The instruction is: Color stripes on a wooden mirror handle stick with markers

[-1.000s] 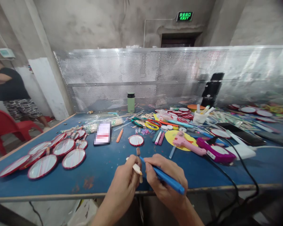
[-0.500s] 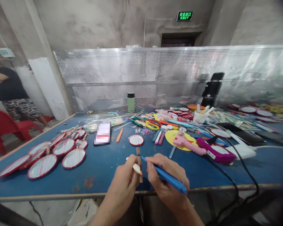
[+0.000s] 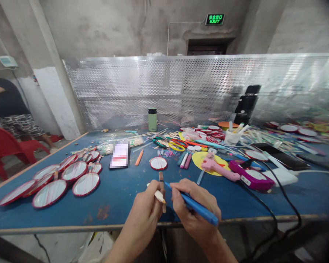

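Near the table's front edge, my left hand (image 3: pixel 147 204) is closed around a wooden craft stick (image 3: pixel 161 177), which points away from me and has a dark band near its far end. A white marker (image 3: pixel 159 196) with an orange tip is tucked in the same hand, lying across the stick. My right hand (image 3: pixel 196 208) grips a blue marker (image 3: pixel 200 209), its tip close beside the stick; I cannot tell whether they touch. Just beyond the hands lies a small round mirror (image 3: pixel 158 163) with a red rim.
Several red-rimmed mirrors (image 3: pixel 49 193) lie at left, near a phone (image 3: pixel 119 155) and an orange marker (image 3: pixel 139 157). At right are a pink glue gun (image 3: pixel 222 170), a purple device (image 3: pixel 250 176) and black cables (image 3: pixel 283 193). Behind stand a green bottle (image 3: pixel 152 120) and a perforated metal panel (image 3: pixel 120 84).
The blue marker's tip has shifted slightly right with my right hand. My left hand keeps its hold on the stick and white marker, almost unmoved.
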### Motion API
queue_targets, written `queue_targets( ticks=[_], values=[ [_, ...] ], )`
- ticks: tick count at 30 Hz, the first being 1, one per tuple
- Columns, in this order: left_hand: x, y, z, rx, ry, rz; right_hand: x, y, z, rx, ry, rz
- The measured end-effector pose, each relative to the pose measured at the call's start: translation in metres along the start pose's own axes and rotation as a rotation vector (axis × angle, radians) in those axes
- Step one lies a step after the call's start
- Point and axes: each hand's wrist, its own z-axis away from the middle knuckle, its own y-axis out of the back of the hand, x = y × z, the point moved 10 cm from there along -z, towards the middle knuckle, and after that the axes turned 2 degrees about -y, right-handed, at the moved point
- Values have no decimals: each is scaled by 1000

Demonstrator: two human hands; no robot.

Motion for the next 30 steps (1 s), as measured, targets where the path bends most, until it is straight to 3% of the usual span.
queue_targets(
  ticks=[30],
  values=[
    [-2, -1, 0, -4, 1, 8, 0, -4, 0, -36, 8, -38]
  ],
)
